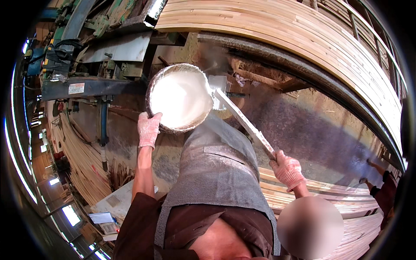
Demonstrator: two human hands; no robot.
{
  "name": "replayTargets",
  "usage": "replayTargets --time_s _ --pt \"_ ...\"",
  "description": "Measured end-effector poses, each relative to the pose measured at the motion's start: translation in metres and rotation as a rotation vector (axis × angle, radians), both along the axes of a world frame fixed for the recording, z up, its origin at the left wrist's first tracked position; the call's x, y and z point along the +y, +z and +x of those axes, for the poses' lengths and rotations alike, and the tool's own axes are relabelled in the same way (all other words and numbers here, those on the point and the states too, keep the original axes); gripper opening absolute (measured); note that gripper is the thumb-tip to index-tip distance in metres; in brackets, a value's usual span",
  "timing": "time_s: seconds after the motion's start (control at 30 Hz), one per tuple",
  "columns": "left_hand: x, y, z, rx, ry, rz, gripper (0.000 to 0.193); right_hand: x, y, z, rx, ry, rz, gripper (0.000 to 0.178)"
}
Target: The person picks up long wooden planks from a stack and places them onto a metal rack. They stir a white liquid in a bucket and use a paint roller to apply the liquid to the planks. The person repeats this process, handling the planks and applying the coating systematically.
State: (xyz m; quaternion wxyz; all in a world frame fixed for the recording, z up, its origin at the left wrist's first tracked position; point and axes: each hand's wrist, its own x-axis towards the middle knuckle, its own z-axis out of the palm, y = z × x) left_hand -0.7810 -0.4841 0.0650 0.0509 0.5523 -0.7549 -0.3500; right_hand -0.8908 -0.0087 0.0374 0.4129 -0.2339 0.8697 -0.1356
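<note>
A round bucket [152, 93] with a rough, crusted rim holds a white liquid [181, 99] in front of my apron. My left hand [149, 129], in a pale pinkish knit glove, is closed on the bucket's near left rim. My right hand [287, 170], gloved alike, is wrapped round the lower end of a long white-coated stick [243, 121]. The stick slants up and left, its far end meeting the bucket's right rim. I cannot tell whether it is fixed there or only touches.
Long wooden strips [277, 21] lie side by side across the far side, above a dark beam [303, 63]. Machinery with a blue-grey bar [115, 87] stands at the left. More wood strips [82, 169] lie left and lower right. Another person [385, 195] is at the right edge.
</note>
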Motion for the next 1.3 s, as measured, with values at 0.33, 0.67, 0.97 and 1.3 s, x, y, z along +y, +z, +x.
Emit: replayTargets --time_s 0.33,0.67,0.97,1.3 --pt "0.031 -0.009 0.017 0.082 0.127 -0.027 0.029 -0.046 -0.057 0.015 -0.612 -0.358 -0.138 0.041" --pt "0.059 -0.018 0.043 0.171 0.02 -0.169 0.022 -0.103 -0.089 0.011 -0.841 -0.546 -0.399 0.029" --pt "0.089 -0.002 0.053 0.075 0.131 -0.138 0.031 -0.101 -0.094 -0.012 -0.761 -0.36 -0.386 0.027" --pt "0.129 -0.019 0.09 0.045 0.268 -0.221 0.042 -0.089 -0.099 -0.016 -0.757 -0.313 -0.457 0.022"
